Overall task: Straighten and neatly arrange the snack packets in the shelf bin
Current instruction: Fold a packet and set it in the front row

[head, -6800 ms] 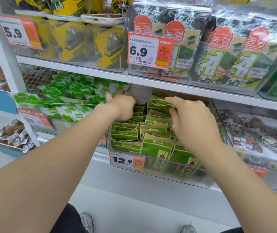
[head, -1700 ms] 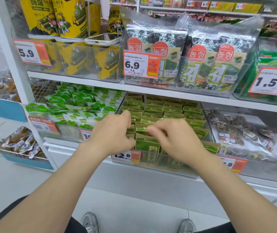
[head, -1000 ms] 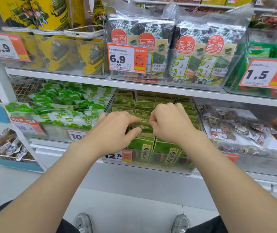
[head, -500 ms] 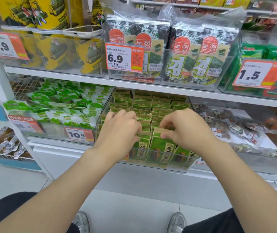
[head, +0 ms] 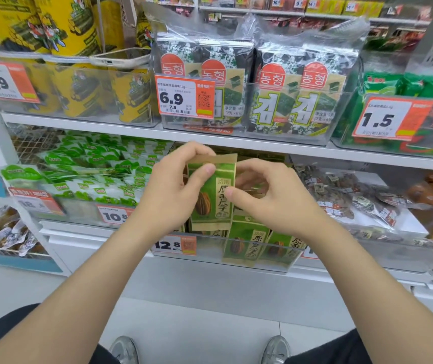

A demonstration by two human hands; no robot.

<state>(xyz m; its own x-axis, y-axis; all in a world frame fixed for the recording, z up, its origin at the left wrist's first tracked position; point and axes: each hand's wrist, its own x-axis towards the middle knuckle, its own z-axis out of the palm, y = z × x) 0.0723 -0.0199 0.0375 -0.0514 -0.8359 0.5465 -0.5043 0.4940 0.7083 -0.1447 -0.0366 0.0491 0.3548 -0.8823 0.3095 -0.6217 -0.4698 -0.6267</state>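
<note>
A green sunflower-seed packet (head: 211,198) with brown top and bottom edges is held upright above the clear shelf bin (head: 268,264). My left hand (head: 173,187) pinches its upper left edge between thumb and fingers. My right hand (head: 270,198) is at its right side, thumb tip touching the packet's face, fingers curled behind the edge. Several matching green packets (head: 247,244) stand in rows in the bin below, mostly hidden by my hands. The bin carries a 12.8 price tag (head: 174,244).
Left bin holds light-green packets (head: 92,169) behind a 10.8 tag. Right bin holds clear bags of dark snacks (head: 341,195). The shelf board (head: 236,144) sits just above my hands, with seaweed packs (head: 257,85) and yellow canisters (head: 60,48) on it. My shoes show on the floor.
Both hands were down among the front packets in the bin. Now one packet has been lifted out of the bin and is held upright above it.
</note>
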